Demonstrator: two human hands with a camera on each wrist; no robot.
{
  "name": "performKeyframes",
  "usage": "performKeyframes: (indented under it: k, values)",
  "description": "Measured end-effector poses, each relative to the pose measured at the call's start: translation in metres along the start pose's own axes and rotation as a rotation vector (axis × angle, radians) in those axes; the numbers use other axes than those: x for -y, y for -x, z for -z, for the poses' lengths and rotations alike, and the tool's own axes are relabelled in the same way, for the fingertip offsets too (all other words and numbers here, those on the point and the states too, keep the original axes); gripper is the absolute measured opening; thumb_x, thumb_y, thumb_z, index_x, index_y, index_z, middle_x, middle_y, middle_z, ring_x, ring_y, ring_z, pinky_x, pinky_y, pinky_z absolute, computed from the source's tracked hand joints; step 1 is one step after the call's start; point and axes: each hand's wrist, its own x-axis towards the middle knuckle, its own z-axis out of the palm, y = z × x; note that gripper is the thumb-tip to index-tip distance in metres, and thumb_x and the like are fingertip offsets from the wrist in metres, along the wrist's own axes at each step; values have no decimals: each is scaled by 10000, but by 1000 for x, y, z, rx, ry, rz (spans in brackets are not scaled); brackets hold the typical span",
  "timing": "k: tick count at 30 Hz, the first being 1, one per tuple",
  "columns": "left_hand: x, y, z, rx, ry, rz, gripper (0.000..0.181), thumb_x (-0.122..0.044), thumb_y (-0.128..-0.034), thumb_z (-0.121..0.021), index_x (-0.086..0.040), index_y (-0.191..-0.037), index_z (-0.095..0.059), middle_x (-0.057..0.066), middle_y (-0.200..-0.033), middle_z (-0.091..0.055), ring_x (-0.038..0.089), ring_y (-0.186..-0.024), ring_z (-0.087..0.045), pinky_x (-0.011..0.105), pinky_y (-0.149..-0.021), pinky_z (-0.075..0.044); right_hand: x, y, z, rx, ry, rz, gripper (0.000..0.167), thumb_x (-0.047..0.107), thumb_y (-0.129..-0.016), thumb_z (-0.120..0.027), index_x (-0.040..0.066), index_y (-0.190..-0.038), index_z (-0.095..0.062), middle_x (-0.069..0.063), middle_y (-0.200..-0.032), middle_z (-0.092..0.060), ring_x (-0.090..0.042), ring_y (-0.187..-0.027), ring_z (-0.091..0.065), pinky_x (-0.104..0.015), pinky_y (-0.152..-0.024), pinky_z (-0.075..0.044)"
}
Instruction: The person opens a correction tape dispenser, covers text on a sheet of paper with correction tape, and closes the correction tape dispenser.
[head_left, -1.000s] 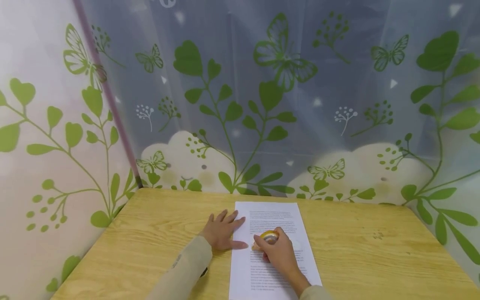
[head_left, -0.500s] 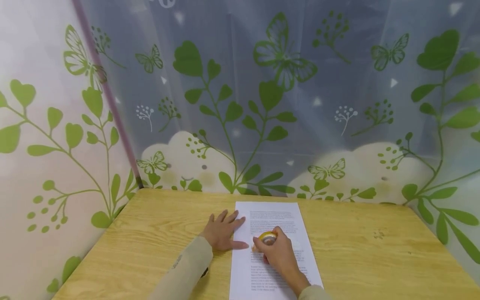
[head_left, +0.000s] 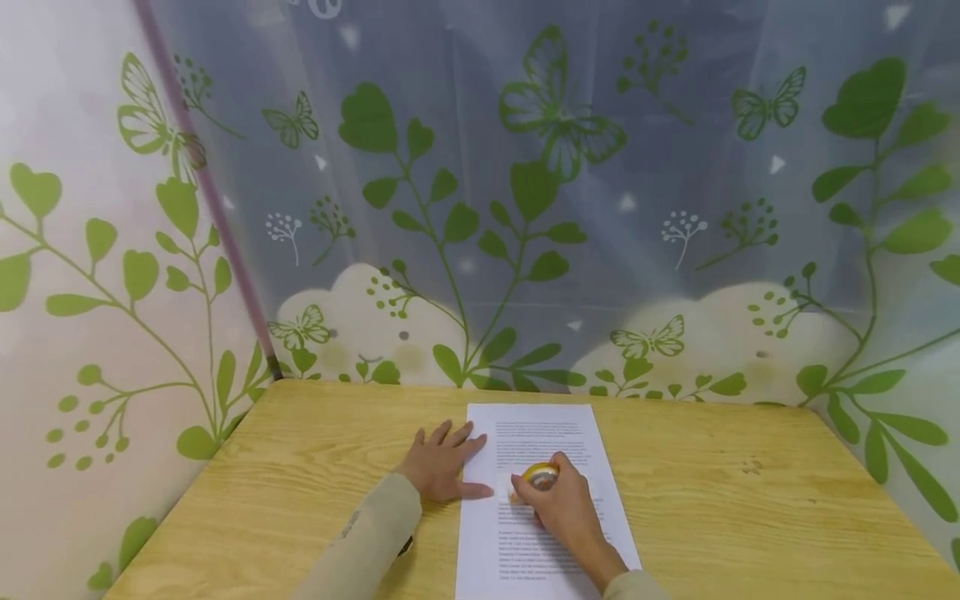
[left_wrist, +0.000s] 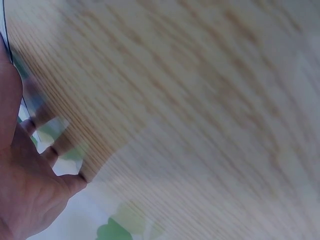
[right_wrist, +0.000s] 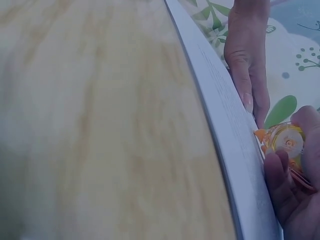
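Note:
A printed sheet of white paper [head_left: 480, 550] lies on the wooden table. My left hand [head_left: 442, 467] rests with its fingers spread, fingertips and thumb on the paper's left edge. Between thumb and fingers, my right hand [head_left: 566, 508] grips a correction tape dispenser [head_left: 540, 475], a rounded see-through body with yellow and orange parts. Its orange tip points down-left at the text, near the left thumb. In the right wrist view, the round reel inside the correction tape dispenser [right_wrist: 287, 142] shows clearly. A white band without print runs across the text around the dispenser.
The wooden table [head_left: 712, 483] reaches back to a curtain [head_left: 465, 208] printed with green leaves, butterflies and clouds. Another pale curtain [head_left: 90, 333] hangs along the left side. A small dark mark [head_left: 752, 465] is on the tabletop at right.
My right hand has shifted slightly to the right over the paper with the correction tape dispenser. The left hand keeps its place on the sheet. The head view has turned a little.

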Motion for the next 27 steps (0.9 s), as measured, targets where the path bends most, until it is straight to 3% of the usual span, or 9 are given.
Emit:
performKeyframes:
  k: [27]
  values:
    - [2, -3, -4, 5, 24, 19, 891, -795, -793, -432, -269, -1503, -316, 49, -1561, -233, 386, -1402, -188, 663, -1038, -180, -9, -2, 24, -71, 138, 30, 430, 375, -785, -780, 73, -888, -491, 6, -775, -629, -126, -603, -540, -256, -513, -457]
